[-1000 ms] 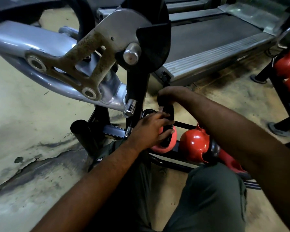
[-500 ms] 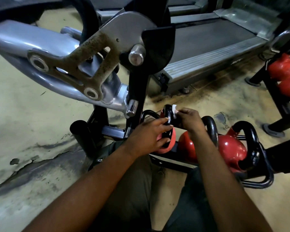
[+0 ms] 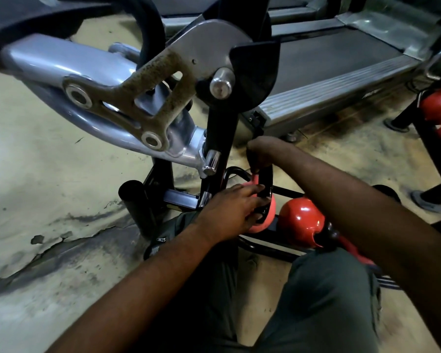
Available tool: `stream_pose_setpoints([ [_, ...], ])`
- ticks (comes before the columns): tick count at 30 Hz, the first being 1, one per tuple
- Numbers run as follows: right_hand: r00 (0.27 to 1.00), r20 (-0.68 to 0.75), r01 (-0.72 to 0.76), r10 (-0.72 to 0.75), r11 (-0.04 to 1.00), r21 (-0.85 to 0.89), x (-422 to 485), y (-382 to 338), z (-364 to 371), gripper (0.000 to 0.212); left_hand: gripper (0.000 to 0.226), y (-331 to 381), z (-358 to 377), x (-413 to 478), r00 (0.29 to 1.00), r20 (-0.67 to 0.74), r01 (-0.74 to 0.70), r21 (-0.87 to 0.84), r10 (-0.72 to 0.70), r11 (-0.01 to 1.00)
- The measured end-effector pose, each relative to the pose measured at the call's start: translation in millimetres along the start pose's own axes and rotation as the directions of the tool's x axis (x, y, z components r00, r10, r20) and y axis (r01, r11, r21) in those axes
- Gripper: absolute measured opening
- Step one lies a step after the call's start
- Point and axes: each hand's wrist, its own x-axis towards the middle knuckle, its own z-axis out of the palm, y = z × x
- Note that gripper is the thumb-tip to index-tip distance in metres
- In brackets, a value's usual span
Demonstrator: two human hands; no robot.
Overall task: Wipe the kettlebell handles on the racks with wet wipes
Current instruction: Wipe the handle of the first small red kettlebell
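Your right hand point(image 3: 262, 154) has its fingers clenched round the top of the black handle point(image 3: 268, 179) of the pink kettlebell point(image 3: 267, 212), which sits on the low rack point(image 3: 278, 250) just beside a red kettlebell point(image 3: 301, 220). Your left hand point(image 3: 232, 212) lays nearly straight fingers across the pink one to steady it. The wipe is hidden, so I cannot tell whether it is under your grip; if it is bunched or off to one side, you would rub bare skin over the bar and miss the sides of the loop. A hard tug could tip the bell against its neighbour or knock your knuckles on the machine's black post point(image 3: 222, 138) just beside them.
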Motion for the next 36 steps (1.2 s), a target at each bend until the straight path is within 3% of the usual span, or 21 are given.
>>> stream_pose_setpoints([
  [3, 0.978, -0.207, 0.025, -0.004, 0.995, 0.099, -17.4, 30.0, 7.0, 0.022, 0.043, -1.9, 1.7, 0.8, 1.0, -0.004, 0.0, -0.028, 0.0, 1.0],
  [5, 0.926, -0.365, 0.08, 0.094, 0.897, 0.434, -27.7, 48.8, 29.8, 0.015, 0.043, -2.1, 2.1, 2.1, 1.0, -0.002, 0.01, -0.035, -0.01, 0.999],
  [6, 0.897, -0.395, 0.13, 0.197, 0.737, 0.663, -33.1, 53.6, 45.2, 0.009, 0.043, -2.3, 2.4, 2.8, 1.0, 0.0, 0.014, -0.034, -0.014, 0.999],
  [8, 0.874, -0.268, 0.195, 0.405, 0.214, 0.957, -41.9, 48.3, 70.9, 0.01, 0.042, -2.0, 2.1, 3.6, 1.0, 0.0, 0.02, -0.039, -0.02, 0.999],
  [9, 0.885, -0.156, 0.187, 0.439, -0.028, 0.982, -44.5, 41.9, 79.3, 0.016, 0.042, -1.8, 2.1, 3.8, 1.0, -0.003, 0.023, -0.046, -0.023, 0.999],
  [11, 0.923, 0.046, 0.125, 0.382, -0.411, 0.903, -47.2, 30.4, 90.6, 0.023, 0.042, -1.1, 1.7, 3.2, 1.0, -0.012, 0.023, -0.049, -0.023, 0.999],
  [12, 0.944, 0.104, 0.093, 0.313, -0.557, 0.825, -48.2, 24.2, 95.2, 0.024, 0.042, -0.8, 1.0, 2.5, 1.0, -0.015, 0.025, -0.048, -0.026, 0.999],
  [14, 0.954, 0.136, 0.077, 0.268, -0.655, 0.751, -51.2, 20.2, 105.2, 0.022, 0.042, 0.5, -0.3, 1.5, 0.999, -0.012, 0.03, -0.049, -0.03, 0.998],
  [15, 0.946, 0.124, 0.095, 0.298, -0.623, 0.776, -57.0, 19.4, 107.7, 0.017, 0.043, 1.2, -1.5, 0.9, 0.999, -0.008, 0.031, -0.048, -0.031, 0.998],
  [17, 0.913, 0.018, 0.182, 0.408, -0.447, 0.876, -63.4, 26.2, 110.5, 0.017, 0.043, 2.8, -3.9, 0.5, 0.999, 0.0, 0.032, -0.039, -0.032, 0.999],
  [18, 0.89, -0.084, 0.228, 0.447, -0.277, 0.933, -66.4, 29.3, 105.6, 0.016, 0.042, 3.5, -4.6, 0.7, 0.999, 0.0, 0.032, -0.033, -0.032, 0.999],
  [20, 0.837, -0.327, 0.228, 0.44, 0.262, 0.938, -63.4, 37.2, 85.0, 0.001, 0.043, 4.4, -4.2, 1.8, 0.999, 0.007, 0.031, -0.022, -0.031, 0.999],
  [21, 0.831, -0.413, 0.185, 0.372, 0.515, 0.837, -58.7, 37.4, 70.3, 0.007, 0.043, 4.6, -4.0, 2.1, 0.999, 0.015, 0.032, -0.015, -0.032, 0.999],
  [22, 0.854, -0.436, 0.126, 0.283, 0.7, 0.703, -49.8, 37.1, 56.4, 0.013, 0.044, 4.5, -3.9, 2.4, 0.999, 0.021, 0.032, -0.006, -0.032, 0.999],
  [24, 0.915, -0.377, 0.008, 0.142, 0.93, 0.368, -34.7, 25.6, 31.8, 0.024, 0.045, 4.1, -4.9, 1.9, 0.999, 0.029, 0.031, 0.006, -0.031, 0.999],
  [25, 0.934, -0.346, -0.034, 0.09, 0.986, 0.164, -30.5, 15.7, 22.3, 0.031, 0.045, 4.5, -6.1, 1.1, 0.999, 0.031, 0.031, 0.015, -0.032, 0.999],
  [27, 0.958, -0.285, -0.038, -0.018, 0.982, -0.187, -25.7, 1.5, 15.1, 0.041, 0.044, 6.0, -7.4, -0.9, 0.999, 0.027, 0.029, 0.035, -0.03, 0.999],
  [30, 0.98, -0.174, 0.036, -0.098, 0.943, -0.331, -34.8, 0.0, 10.8, 0.034, 0.043, 6.5, -5.4, -1.2, 0.999, 0.03, 0.03, 0.04, -0.031, 0.999],
  [33, 0.939, -0.295, 0.171, -0.176, 0.984, -0.044, -55.8, 22.6, 22.8, 0.023, 0.043, 5.9, -4.0, 1.1, 0.999, 0.025, 0.024, 0.029, -0.024, 0.999],
  [35, 0.853, -0.516, 0.249, -0.085, 0.934, 0.258, -71.0, 38.1, 48.1, 0.017, 0.043, 5.6, -3.7, 1.4, 0.999, 0.024, 0.025, 0.017, -0.026, 1.0],
  [36, 0.807, -0.59, 0.279, 0.031, 0.86, 0.427, -77.4, 42.9, 63.7, 0.013, 0.043, 5.5, -3.7, 1.1, 0.999, 0.029, 0.03, 0.016, -0.03, 0.999],
])
